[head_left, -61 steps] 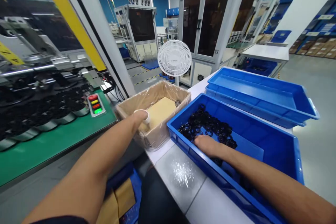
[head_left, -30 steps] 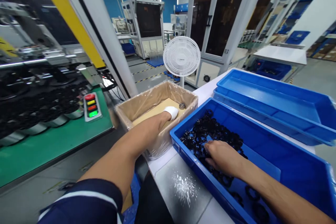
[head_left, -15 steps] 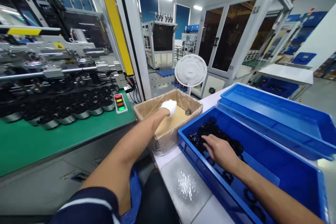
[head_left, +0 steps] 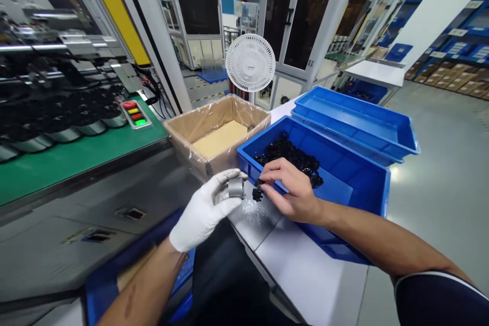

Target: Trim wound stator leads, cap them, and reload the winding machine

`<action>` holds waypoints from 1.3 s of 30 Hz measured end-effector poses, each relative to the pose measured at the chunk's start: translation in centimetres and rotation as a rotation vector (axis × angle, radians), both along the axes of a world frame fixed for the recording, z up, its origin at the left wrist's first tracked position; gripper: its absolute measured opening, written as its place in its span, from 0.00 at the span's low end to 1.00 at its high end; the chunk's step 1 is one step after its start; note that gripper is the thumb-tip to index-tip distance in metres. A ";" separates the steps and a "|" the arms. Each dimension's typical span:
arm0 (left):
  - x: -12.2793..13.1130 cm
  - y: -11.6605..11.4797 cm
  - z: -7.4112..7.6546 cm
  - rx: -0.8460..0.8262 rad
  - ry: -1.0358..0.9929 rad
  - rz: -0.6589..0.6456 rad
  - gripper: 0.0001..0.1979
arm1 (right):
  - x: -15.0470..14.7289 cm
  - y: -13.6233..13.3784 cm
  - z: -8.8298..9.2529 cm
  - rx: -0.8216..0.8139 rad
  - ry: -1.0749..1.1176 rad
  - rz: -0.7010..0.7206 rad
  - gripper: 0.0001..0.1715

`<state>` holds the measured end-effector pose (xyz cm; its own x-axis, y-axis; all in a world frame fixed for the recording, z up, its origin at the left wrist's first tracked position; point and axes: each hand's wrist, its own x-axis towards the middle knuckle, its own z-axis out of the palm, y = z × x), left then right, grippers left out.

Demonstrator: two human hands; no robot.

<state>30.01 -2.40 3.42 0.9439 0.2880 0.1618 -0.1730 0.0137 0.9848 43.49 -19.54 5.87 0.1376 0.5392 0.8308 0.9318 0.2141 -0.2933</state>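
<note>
My left hand (head_left: 204, 209), in a white glove, is closed around a small grey metal cylinder (head_left: 236, 187) held over the near corner of the white table (head_left: 305, 275). My bare right hand (head_left: 290, 191) pinches a small black ring part (head_left: 257, 194) right beside the cylinder, almost touching it. Behind my right hand stands a blue bin (head_left: 344, 173) with a heap of black ring parts (head_left: 290, 155). A plastic-lined cardboard box (head_left: 217, 132) sits to the left of that bin.
A second blue bin (head_left: 355, 125) rests behind the first. A white fan (head_left: 250, 62) stands past the box. On the left runs a green-topped machine (head_left: 76, 155) with black fixtures and a button panel (head_left: 134, 113). Glass-fronted enclosures stand behind. A blue crate (head_left: 126, 260) is near my knees.
My left hand came out of the cardboard box toward me, now holding the grey cylinder. My right hand lifted from the heap with a black ring and met it at the table's edge.
</note>
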 end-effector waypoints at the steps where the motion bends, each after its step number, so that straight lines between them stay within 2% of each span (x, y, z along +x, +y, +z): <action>1: 0.0 -0.4 -0.2 -0.046 -0.017 -0.022 0.24 | -0.2 0.0 0.0 0.008 -0.004 0.020 0.09; 5: 0.3 -1.3 -0.8 -0.177 -0.077 -0.082 0.21 | -0.4 0.1 -0.5 0.026 -0.023 0.047 0.10; 9: 0.6 -1.7 -0.7 -0.181 -0.089 -0.054 0.22 | -0.3 0.1 -0.8 0.031 -0.030 0.033 0.10; 15: 0.4 -2.3 0.0 -0.051 -0.048 -0.024 0.26 | -0.2 0.1 -0.7 0.013 -0.058 0.010 0.08; 20: 0.6 -3.8 -0.2 -0.002 0.025 0.017 0.36 | -0.4 0.0 -0.8 0.021 -0.083 -0.018 0.09; 23: 0.8 -4.1 -0.3 0.090 0.020 0.109 0.36 | -0.2 -0.1 -0.7 0.018 -0.106 0.012 0.14; 26: 0.8 -3.7 -0.2 0.151 0.002 0.155 0.34 | 0.1 -0.2 -0.7 -0.074 -0.189 0.070 0.23; 28: 0.7 -3.5 -0.2 0.107 0.005 0.141 0.35 | 0.3 -0.2 -0.8 -0.104 -0.287 0.053 0.23; 32: 0.6 -3.5 -0.1 0.003 0.017 0.097 0.38 | 0.4 -0.2 -1.4 -0.040 -0.419 -0.010 0.21; 39: 0.7 -3.9 -0.2 -0.035 0.020 0.111 0.38 | 0.0 -0.3 -1.6 0.006 -0.430 -0.068 0.22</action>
<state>30.69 -6.30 3.21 0.9089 0.3957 0.1314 -0.1558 0.0299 0.9873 43.47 -19.88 4.25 -0.1868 0.5357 0.8235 0.9809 0.1481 0.1262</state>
